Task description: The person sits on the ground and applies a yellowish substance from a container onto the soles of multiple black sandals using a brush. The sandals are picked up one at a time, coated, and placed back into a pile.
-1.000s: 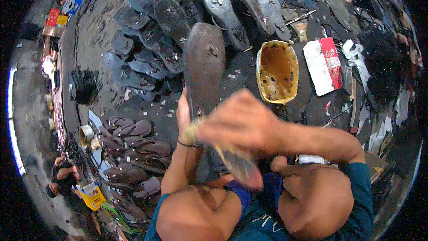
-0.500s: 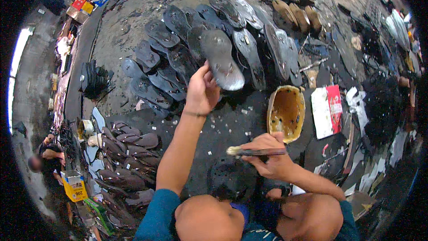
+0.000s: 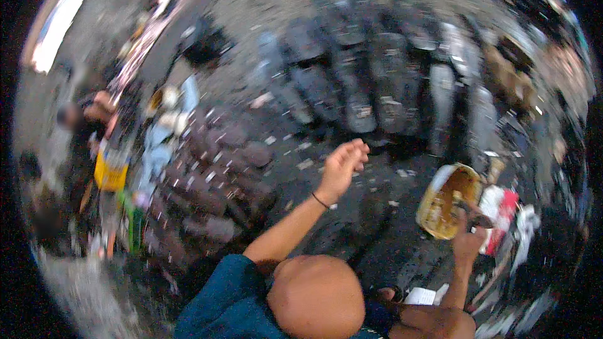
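Observation:
My left hand point(image 3: 344, 162) hangs over the dark ground, just this side of the rows of black sandal soles point(image 3: 361, 110). Its fingers curl together and nothing shows in them. At the right, my right hand point(image 3: 468, 238) is closed around a brush point(image 3: 480, 221) at the near right side of a yellowish bowl point(image 3: 433, 213). The brush's bristle end reaches toward the brown, sticky-looking inside of the bowl. Motion smears the whole picture, so details of the brush and soles are unclear.
Many brown flip-flops point(image 3: 213, 176) lie in a pile at the left. A red and white packet point(image 3: 500, 210) lies beside the bowl. Brown soles point(image 3: 512, 66) are at the far right. Another person point(image 3: 94, 113) sits far left, near a yellow box point(image 3: 112, 169).
The grey sole has left my left hand, which has dropped nearer. My right hand has moved the brush from in front of me to the bowl. The view has turned left.

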{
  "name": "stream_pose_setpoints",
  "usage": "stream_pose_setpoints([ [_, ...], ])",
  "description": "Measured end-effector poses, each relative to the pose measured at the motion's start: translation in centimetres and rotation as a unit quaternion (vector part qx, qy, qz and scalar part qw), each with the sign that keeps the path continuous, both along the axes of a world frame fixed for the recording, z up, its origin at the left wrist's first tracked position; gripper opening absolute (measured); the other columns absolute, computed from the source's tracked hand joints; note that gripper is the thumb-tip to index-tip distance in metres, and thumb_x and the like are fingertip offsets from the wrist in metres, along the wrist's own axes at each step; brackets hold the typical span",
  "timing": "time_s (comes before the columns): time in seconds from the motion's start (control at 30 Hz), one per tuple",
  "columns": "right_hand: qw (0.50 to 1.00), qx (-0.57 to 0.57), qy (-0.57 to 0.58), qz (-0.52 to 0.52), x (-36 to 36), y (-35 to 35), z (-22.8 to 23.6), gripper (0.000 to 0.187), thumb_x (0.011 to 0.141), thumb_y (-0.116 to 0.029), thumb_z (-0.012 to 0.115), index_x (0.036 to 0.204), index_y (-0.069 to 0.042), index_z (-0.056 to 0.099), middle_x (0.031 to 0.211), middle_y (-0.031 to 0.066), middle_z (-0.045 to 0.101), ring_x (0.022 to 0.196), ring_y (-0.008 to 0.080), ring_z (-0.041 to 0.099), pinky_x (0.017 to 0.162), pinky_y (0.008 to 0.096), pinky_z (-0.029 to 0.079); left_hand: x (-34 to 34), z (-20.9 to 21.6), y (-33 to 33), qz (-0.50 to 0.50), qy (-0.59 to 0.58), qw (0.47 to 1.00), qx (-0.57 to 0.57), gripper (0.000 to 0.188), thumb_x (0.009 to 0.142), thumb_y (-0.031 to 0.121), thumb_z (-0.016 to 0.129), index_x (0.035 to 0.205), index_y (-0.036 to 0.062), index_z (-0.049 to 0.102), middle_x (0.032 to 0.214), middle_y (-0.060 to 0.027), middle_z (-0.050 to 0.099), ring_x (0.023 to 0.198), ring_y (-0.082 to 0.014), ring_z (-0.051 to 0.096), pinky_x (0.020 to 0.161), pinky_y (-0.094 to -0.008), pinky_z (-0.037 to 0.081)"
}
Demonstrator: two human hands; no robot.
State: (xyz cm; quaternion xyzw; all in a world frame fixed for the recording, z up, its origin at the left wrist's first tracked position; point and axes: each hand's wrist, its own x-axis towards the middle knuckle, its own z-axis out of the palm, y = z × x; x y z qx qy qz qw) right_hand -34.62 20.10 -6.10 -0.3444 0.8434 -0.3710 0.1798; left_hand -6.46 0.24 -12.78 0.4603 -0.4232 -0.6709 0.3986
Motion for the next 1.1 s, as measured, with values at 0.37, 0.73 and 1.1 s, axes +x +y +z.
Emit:
stream_pose_setpoints([
  [0.37,0.960,0.222,0.046,0.166,-2.0,2.7,0.2,0.028,0.091,-0.018,0.069,0.110,0.002,0.065,0.091,0.0161,0.070,0.081,0.0300,0.066,0.072,0.0414,0.052,24.1,-2.6,-4.1,0.395,-0.162,0.899,-0.097,0.027,0.092,0.011,0.067,0.114,0.0003,0.058,0.103,-0.0055,0.064,0.088,-0.0127,0.058,0.081,-0.0279,0.048],
  [0.73,0.949,0.294,0.071,0.091,-1.0,4.4,0.7,0.046,0.086,-0.040,0.071,0.106,0.000,0.064,0.092,0.0224,0.068,0.084,0.0437,0.067,0.075,0.0531,0.054,20.7,3.2,0.9,0.344,-0.066,0.935,-0.051,0.037,0.103,0.013,0.052,0.136,-0.0025,0.051,0.121,-0.0062,0.058,0.111,-0.0144,0.054,0.096,-0.0291,0.042],
  [1.1,0.920,0.292,0.202,0.169,0.2,4.6,1.7,0.046,0.086,-0.046,0.070,0.093,-0.001,0.068,0.086,0.0192,0.068,0.080,0.0390,0.068,0.073,0.0500,0.055,11.4,-1.9,16.0,-0.188,-0.380,0.873,-0.239,0.058,0.085,0.021,0.078,0.133,-0.0005,0.054,0.145,-0.0262,0.050,0.131,-0.0408,0.051,0.107,-0.0466,0.041],
])
